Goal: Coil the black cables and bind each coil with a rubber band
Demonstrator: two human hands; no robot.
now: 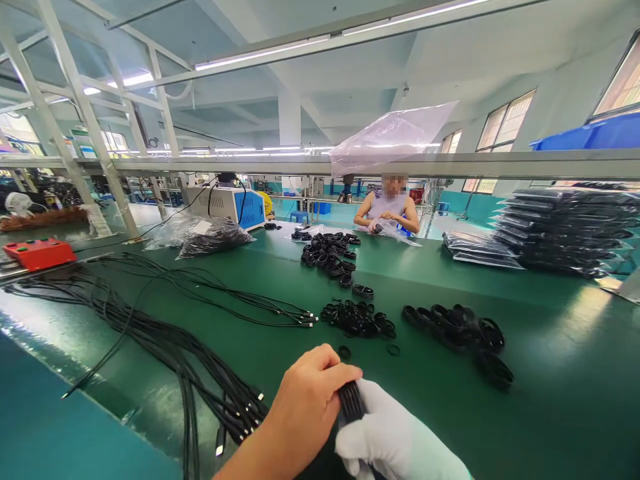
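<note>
A black cable (pixel 351 402), gathered into a tight coil, sits between my two hands above the front of the green table. My bare left hand (pixel 309 393) is closed over its upper end, thumb and fingers pressed together. Around its lower side wraps my right hand (pixel 395 430), in a white glove. Part of the coil is hidden by the fingers. Just beyond lies a heap of small black rings (pixel 355 320), with two loose rings nearer me. To the left, long straight cables (pixel 165 340) with metal plugs stretch across the table; coiled cables (pixel 453 323) lie to the right.
More coils (pixel 327 253) lie farther back, before a person (pixel 393 207) handling a clear bag. Stacked bagged goods (pixel 555 230) stand at the right. A blue-and-white machine (pixel 230 205), a filled plastic bag (pixel 213 239) and a red control box (pixel 40 253) are left.
</note>
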